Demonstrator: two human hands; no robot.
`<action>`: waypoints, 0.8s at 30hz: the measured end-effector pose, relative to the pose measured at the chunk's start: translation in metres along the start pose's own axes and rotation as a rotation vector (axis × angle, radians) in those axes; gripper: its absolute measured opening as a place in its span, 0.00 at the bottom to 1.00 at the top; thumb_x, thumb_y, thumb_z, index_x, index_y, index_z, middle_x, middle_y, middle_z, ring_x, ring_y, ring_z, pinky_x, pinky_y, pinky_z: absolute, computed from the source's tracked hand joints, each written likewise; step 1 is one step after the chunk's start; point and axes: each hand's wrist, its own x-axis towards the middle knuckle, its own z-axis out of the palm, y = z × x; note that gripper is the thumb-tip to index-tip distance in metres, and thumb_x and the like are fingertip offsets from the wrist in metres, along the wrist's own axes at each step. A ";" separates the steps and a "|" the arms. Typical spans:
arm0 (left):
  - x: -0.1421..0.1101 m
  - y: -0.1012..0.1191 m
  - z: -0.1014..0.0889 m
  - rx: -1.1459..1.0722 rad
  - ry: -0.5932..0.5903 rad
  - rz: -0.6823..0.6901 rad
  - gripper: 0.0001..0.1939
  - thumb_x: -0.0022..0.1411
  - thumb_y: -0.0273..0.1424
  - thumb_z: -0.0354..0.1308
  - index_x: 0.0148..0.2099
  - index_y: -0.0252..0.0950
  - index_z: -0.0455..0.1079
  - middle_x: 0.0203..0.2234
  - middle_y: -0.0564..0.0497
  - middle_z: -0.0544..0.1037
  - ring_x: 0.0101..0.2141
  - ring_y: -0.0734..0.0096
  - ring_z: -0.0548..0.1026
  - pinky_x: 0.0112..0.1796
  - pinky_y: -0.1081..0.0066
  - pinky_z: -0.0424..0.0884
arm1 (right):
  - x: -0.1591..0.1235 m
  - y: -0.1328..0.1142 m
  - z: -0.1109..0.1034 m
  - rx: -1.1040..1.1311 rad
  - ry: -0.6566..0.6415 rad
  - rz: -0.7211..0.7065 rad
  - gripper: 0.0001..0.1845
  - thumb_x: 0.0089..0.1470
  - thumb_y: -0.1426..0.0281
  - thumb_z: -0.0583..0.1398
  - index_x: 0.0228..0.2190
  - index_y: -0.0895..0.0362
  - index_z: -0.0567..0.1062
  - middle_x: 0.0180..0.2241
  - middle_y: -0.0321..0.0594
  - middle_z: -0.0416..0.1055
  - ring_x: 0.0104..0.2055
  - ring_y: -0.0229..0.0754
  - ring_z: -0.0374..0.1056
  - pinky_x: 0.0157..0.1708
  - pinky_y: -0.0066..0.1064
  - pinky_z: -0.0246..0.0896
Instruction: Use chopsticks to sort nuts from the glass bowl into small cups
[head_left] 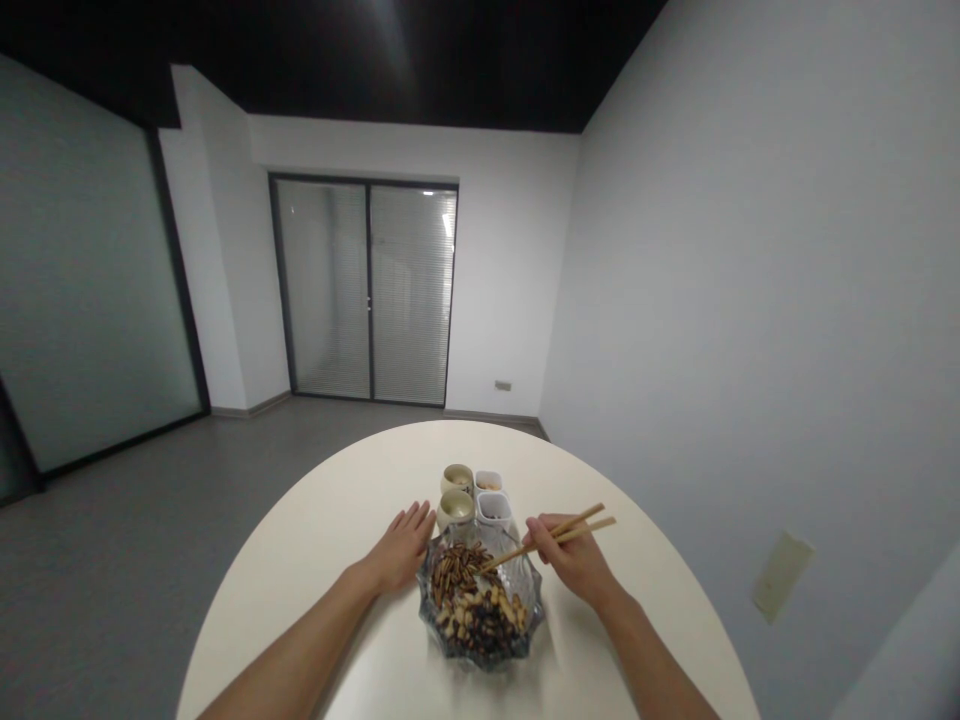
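A clear glass bowl (528, 578) with a scalloped rim stands between my hands. In it lie long brown striped seeds (457, 572), pale peanut-like pieces (463, 612) and dark round pieces (487, 630). My right hand (574, 560) is closed around a pair of wooden chopsticks (570, 527), whose tips reach into the bowl near the seeds; whether they pinch anything is too small to tell. My left hand (405, 545) lies flat on the table beside the bowl's left rim, fingers stretched out, holding nothing.
Behind the bowl stand two greenish cups (456, 510) on the left and two small white square dishes (493, 508) on the right, with small pieces in the dishes. All rest on a round cream table (337, 500). A white wall (720, 300) rises on the right.
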 end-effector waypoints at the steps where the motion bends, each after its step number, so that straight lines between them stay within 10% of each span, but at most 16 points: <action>1: 0.001 -0.001 0.001 0.006 0.007 0.007 0.31 0.67 0.34 0.44 0.69 0.32 0.44 0.66 0.40 0.44 0.64 0.52 0.41 0.60 0.53 0.45 | 0.000 0.000 0.001 0.009 -0.007 0.001 0.26 0.62 0.56 0.52 0.21 0.58 0.76 0.15 0.34 0.63 0.19 0.35 0.60 0.20 0.25 0.54; 24: -0.001 -0.003 0.001 -0.016 0.010 0.016 0.30 0.68 0.36 0.45 0.68 0.31 0.46 0.66 0.39 0.44 0.64 0.51 0.42 0.60 0.54 0.45 | 0.000 0.007 -0.005 -0.062 0.043 0.029 0.28 0.63 0.54 0.49 0.22 0.58 0.76 0.16 0.34 0.63 0.20 0.37 0.61 0.21 0.26 0.54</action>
